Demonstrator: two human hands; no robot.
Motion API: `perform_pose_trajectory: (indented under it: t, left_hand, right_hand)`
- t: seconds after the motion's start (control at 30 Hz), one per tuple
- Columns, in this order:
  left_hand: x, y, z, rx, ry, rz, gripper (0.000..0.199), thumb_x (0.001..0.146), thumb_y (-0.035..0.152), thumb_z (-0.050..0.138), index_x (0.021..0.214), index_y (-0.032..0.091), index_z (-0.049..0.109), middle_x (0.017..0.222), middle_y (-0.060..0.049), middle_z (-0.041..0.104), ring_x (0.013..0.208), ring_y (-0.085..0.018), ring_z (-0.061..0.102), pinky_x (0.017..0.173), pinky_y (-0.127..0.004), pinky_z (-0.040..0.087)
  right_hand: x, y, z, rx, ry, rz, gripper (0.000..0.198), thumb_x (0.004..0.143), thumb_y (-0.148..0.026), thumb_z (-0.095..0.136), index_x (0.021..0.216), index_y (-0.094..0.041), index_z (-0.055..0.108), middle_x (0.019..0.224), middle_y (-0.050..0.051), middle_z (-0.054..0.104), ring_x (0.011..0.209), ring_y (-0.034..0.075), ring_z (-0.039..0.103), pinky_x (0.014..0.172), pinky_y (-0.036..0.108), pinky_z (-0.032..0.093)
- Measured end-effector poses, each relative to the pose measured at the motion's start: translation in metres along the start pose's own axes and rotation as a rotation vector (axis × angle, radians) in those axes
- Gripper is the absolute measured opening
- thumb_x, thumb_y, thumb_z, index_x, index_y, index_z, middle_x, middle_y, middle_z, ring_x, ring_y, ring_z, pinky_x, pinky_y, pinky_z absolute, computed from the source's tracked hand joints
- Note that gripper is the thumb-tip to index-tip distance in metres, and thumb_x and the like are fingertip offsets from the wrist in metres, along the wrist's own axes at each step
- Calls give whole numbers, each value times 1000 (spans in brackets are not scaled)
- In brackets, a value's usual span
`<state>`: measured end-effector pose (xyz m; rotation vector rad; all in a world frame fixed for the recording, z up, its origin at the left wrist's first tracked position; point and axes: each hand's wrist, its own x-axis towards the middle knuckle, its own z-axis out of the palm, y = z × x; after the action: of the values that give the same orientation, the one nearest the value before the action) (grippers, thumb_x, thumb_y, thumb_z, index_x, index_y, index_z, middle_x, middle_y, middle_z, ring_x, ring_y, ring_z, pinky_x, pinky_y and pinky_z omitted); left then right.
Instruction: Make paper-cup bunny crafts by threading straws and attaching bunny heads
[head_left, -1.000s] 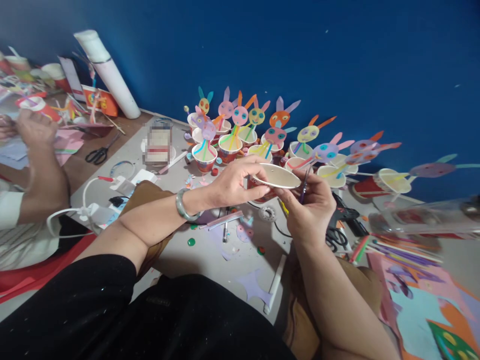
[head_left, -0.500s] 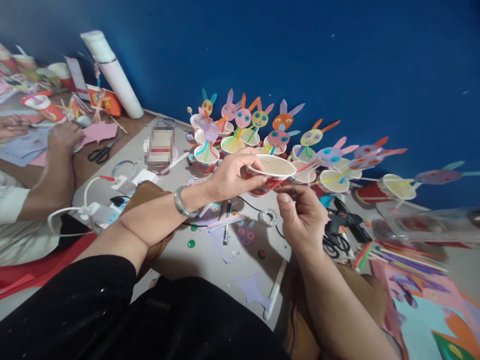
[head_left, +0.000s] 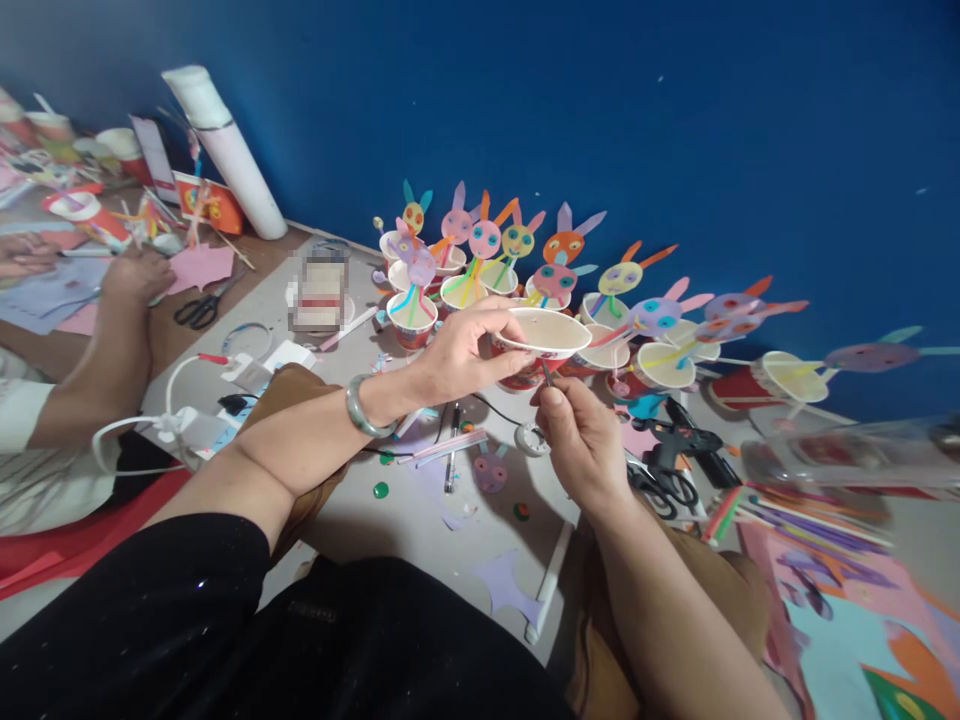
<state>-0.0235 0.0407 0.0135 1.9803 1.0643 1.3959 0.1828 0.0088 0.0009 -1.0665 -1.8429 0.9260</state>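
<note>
My left hand (head_left: 474, 352) grips a red paper cup (head_left: 517, 376) by its white rim, thumb outside and fingers over the edge. The cup is tilted, and its pale inside shows. My right hand (head_left: 581, 435) is closed on a thin dark tool (head_left: 547, 373), most of it hidden in the fist. Its tip meets or nearly meets the cup's side; whether it goes through I cannot tell. Beyond the cup stand several paper cups (head_left: 412, 318) with paper rabbit heads (head_left: 564, 246) on coloured straws. Below lies a purple paper rabbit head (head_left: 490, 470).
A black glue gun (head_left: 686, 440) and scissors (head_left: 664, 487) lie at right, near loose straws (head_left: 817, 525) and coloured paper (head_left: 832, 620). A tape roll (head_left: 531, 438) and a pen (head_left: 453, 450) lie below the cup. At left are another person's hands (head_left: 139, 275) and a power strip (head_left: 196, 430).
My right hand has moved left, bringing the tool's tip up to the cup's side. My left hand and the cup have stayed almost still.
</note>
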Motion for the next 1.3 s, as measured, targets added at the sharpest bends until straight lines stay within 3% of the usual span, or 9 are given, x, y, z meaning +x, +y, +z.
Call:
perform_pose_trajectory:
  t: [0.13,0.43,0.63,0.8,0.93,1.13,1.3]
  left_hand:
    - [-1,1,-1,14,-23,14,14,88,31,72,87,18,69,108,-9,73,110,-22,69,94,-40,59]
    - [-3,1,-1,91,4,71,11,88,29,73,85,20,67,134,-11,65,130,-27,61,104,-48,57]
    - [-6,1,3,190,50,171,7,92,27,71,90,21,68,128,-10,62,130,-26,59,111,-52,52]
    - [-7,4,5,249,63,209,6,94,23,67,88,19,67,135,-11,59,133,-27,57,112,-51,50]
    - [-6,4,5,271,32,183,8,95,23,66,88,19,66,126,-11,65,122,-25,63,105,-47,53]
    - [-5,3,6,235,5,215,14,98,23,61,84,20,63,85,-4,71,91,-18,66,88,-37,55]
    - [-7,5,7,256,27,132,9,95,22,63,87,20,64,84,-2,72,85,-16,66,81,-32,54]
  right_hand:
    - [0,5,1,19,-25,14,45,104,-61,49,83,-22,57,57,-6,44,49,10,39,49,25,32]
    - [1,0,1,21,-25,38,49,101,-67,49,81,-23,55,55,-6,43,48,10,38,47,24,31]
    - [2,4,3,19,-9,79,50,100,-68,51,80,-22,56,55,-6,46,48,10,40,46,24,32]
    - [2,8,4,27,-9,107,51,99,-69,51,81,-22,56,57,-5,48,50,10,42,47,24,33]
    - [2,7,5,34,-3,115,52,98,-71,51,79,-22,54,56,-5,49,49,10,42,47,24,33]
    - [3,4,9,57,18,125,57,95,-76,52,76,-22,53,55,-4,49,49,10,42,46,24,32]
    - [4,1,10,147,0,155,59,92,-78,54,74,-22,52,54,-5,46,47,9,38,44,24,30]
